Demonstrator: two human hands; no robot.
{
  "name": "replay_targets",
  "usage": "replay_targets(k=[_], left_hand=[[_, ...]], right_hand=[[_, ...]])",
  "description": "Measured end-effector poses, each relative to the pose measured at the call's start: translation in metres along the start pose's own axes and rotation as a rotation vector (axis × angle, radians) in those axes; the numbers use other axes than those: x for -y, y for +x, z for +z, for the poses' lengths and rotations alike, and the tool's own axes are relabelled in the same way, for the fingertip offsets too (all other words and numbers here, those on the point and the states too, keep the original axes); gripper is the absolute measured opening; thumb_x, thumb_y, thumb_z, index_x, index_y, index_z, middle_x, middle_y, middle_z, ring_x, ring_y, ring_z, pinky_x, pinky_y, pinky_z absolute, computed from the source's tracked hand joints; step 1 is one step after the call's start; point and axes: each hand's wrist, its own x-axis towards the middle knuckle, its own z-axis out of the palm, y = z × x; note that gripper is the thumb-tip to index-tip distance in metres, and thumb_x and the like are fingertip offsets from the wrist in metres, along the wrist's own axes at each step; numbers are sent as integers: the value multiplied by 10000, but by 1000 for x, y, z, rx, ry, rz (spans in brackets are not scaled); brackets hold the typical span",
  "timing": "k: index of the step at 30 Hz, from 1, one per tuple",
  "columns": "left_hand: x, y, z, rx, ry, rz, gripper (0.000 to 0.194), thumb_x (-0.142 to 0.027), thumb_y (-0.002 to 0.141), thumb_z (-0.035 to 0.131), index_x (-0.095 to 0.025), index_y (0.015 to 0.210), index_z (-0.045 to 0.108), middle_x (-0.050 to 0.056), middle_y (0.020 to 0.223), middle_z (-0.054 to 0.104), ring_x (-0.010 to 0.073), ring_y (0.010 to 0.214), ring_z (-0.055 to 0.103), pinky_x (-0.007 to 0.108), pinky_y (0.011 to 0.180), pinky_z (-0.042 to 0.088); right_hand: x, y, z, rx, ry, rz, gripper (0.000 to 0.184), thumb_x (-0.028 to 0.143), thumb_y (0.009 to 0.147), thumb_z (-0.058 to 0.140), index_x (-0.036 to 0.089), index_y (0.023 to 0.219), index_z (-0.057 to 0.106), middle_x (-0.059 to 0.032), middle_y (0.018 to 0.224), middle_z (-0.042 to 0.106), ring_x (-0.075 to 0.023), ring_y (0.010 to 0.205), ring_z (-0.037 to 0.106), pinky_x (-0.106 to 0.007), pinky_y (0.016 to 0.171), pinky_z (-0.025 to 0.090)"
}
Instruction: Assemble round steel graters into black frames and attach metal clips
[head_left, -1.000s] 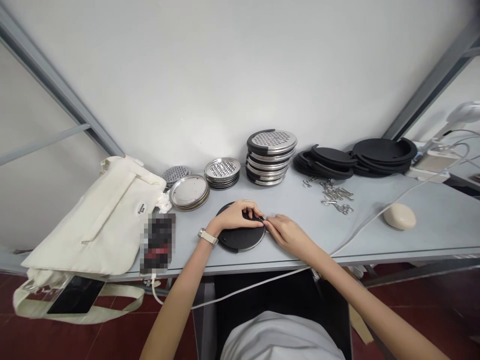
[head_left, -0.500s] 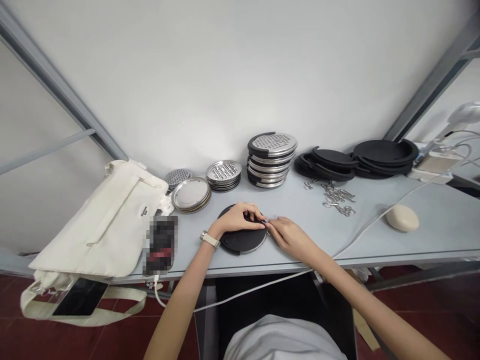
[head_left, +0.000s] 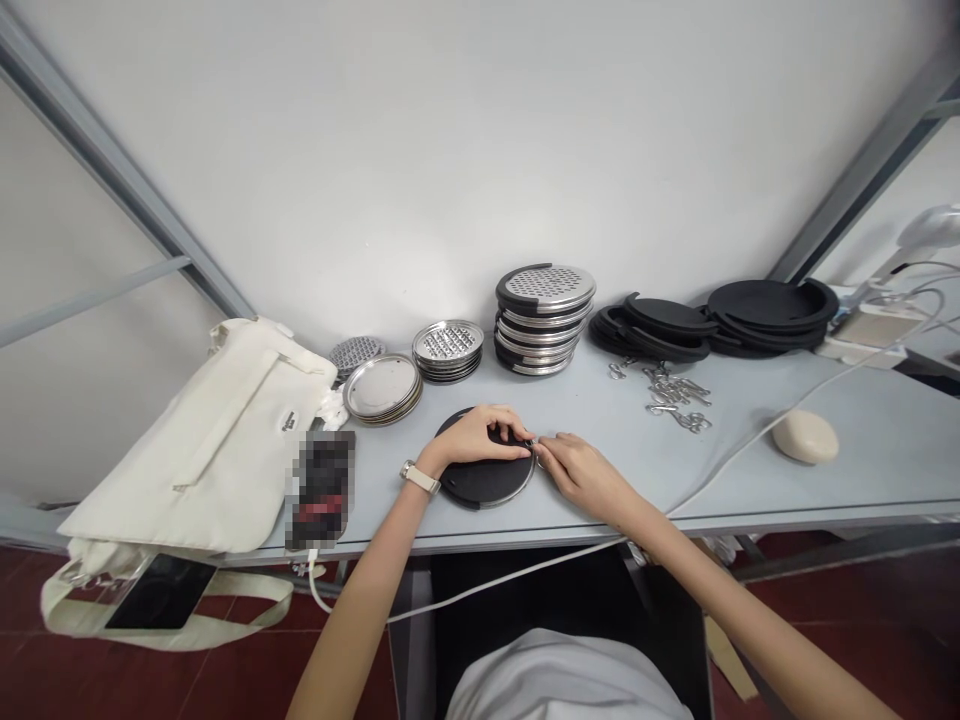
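Note:
A round black disc (head_left: 481, 484) with a thin metal rim lies on the table in front of me. My left hand (head_left: 474, 437) rests over its top, fingers bent and closed at the right edge, with thumb and fingertips near a small metal clip (head_left: 532, 446). From the right, my right hand (head_left: 576, 468) pinches this clip at the disc's edge. The fingers partly hide the clip, so how it sits on the disc cannot be made out. Beyond the right hand lies a loose pile of similar silver clips (head_left: 675, 392).
Behind the disc stand a tall stack of grater discs (head_left: 546, 322), small grater plates (head_left: 448, 350) and flat metal plates (head_left: 381, 390). Black round holders (head_left: 769, 318) lie back right. A white cable (head_left: 724, 462) crosses the table near a cream rounded object (head_left: 805, 437). A white bag (head_left: 202, 450) fills the left.
Both hands stay at the disc's right edge. Only a slight shift of the fingertips around the clip shows.

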Motion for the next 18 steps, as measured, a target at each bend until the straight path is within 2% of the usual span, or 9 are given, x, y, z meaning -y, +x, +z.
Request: replay_targets(k=[6,11,18], left_hand=[[-3,0,0,-2,15,5,178,-296,757,671,-153,862,651,14,851,595,103,726,489,228,697,401],[-6,0,-1,21,26,-13,222,-303,773,658,-176,956,649,13,885,607,108,757,510,228,715,402],[-6,0,-1,16,60,-39,193,-305,778,657,-158,902,672,27,894,610,110,749,488,234,724,401]], right_hand=[[1,3,0,18,-17,-11,380,270,992,272,166,836,603,-79,773,662,-205,713,547,-339,746,408],[2,3,0,13,7,-18,400,262,993,263,168,818,611,-75,770,674,-195,692,562,-352,814,404],[4,4,-2,8,8,-8,398,274,994,264,178,779,585,-59,723,641,-186,659,532,-326,739,400]])
